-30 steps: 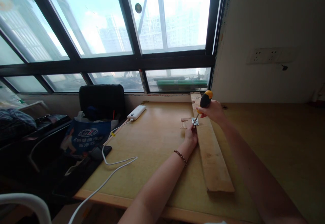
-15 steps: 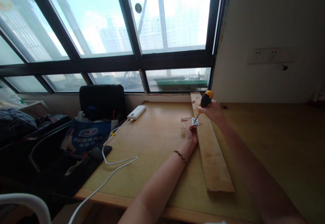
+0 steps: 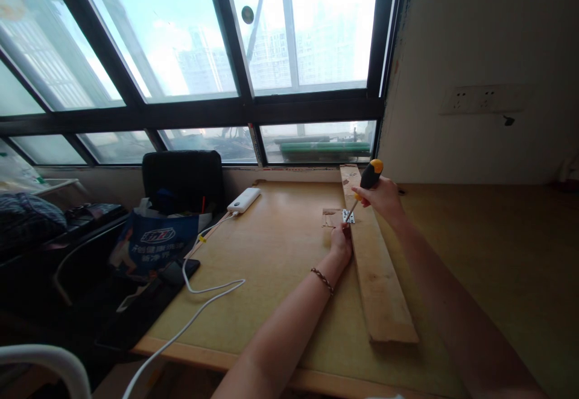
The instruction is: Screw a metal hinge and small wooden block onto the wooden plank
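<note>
Screwdriver stands tilted, gripped low by the right hand, its handle rising above.

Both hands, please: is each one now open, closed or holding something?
Left hand: fingers at the metal plate; open or closed cannot be told.
Right hand: closed, holding the screwdriver.

Dark-framed window brightly lit from outside | sockets set in shadowed wall | black chair seen left of bench
</note>
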The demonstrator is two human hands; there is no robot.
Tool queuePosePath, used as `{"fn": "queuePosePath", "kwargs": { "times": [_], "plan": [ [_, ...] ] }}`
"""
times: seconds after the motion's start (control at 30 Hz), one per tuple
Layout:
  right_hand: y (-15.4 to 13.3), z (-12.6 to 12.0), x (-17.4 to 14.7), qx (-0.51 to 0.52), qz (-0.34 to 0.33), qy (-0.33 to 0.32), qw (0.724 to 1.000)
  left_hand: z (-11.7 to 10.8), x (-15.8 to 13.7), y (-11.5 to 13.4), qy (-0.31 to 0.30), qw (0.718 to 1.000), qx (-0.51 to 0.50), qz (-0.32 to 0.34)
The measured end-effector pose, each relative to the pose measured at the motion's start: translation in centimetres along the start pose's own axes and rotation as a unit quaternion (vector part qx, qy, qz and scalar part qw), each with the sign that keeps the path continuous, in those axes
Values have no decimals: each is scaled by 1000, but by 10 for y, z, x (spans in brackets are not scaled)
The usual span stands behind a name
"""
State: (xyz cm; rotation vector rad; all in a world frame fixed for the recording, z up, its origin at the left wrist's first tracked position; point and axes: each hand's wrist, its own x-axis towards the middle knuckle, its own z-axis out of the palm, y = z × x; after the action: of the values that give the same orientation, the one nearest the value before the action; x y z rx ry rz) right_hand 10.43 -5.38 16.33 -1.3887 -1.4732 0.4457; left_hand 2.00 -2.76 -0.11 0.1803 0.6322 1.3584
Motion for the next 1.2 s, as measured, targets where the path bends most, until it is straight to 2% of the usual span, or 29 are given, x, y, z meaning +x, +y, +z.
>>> {"fn": "queuePosePath", "kwargs": {
  "times": [0.13,0.27,0.4,0.53,0.63,0.7,0.77,1.07,1.2],
  "plan": [
    [8,1,4,87,31,-30,995,0,1,-1,2,1000,-2,17],
    [10,0,6,186,67,-75,977,0,1,-3,8,999,1,43],
    [8,0,5,220,81,-88,968,-1,3,-4,-2,999,2,52],
    [8,-1,5,147,53,-76,985,-3,5,-3,-18,999,3,39],
    [7,-4,3,-9,-8,-19,1000,-3,4,-2,-18,999,-3,28],
    [6,-6,2,-112,-48,40,992,-2,3,-2,-12,1000,-2,26],
    [5,-6,2,-166,-65,66,982,-2,2,-2,-6,1000,6,30],
    [7,-7,5,-193,-56,56,978,-3,3,-2,16,990,121,73],
    [6,-9,5,-201,-51,53,977,-5,4,-2,15,988,132,80]
  ]
}}
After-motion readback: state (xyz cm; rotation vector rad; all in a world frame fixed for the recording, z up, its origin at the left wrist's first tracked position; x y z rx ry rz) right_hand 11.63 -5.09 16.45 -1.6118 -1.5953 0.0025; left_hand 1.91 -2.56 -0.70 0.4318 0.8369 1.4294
